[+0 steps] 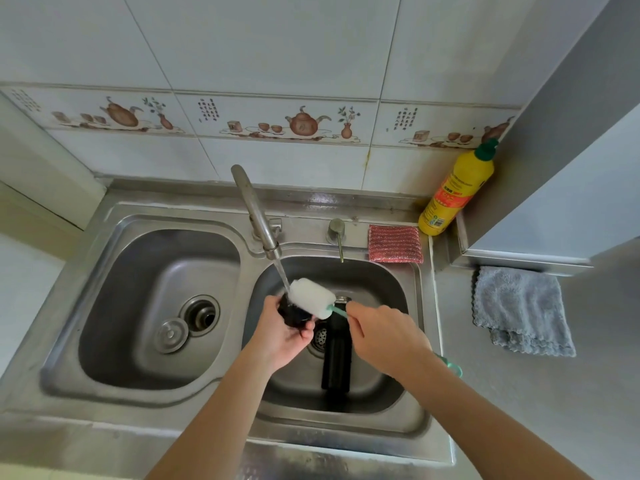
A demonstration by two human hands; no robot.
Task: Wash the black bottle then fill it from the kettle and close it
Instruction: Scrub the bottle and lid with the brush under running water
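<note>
The black bottle (pixel 335 355) lies on its side in the right sink basin (pixel 388 292), mouth toward the back, without its lid. My left hand (pixel 280 330) grips a small black lid (pixel 294 313) over that basin. My right hand (pixel 384 337) holds a sponge brush (pixel 311 301) by its green handle, the white foam head pressed against the lid. Water runs from the steel tap (pixel 256 216) onto the brush head and lid. No kettle is in view.
The left basin (pixel 138 306) holds a loose drain plug (pixel 171 336) beside its drain. A pink scouring pad (pixel 394 243) and a yellow detergent bottle (pixel 453 195) sit at the back right. A grey cloth (pixel 519 310) lies on the right counter.
</note>
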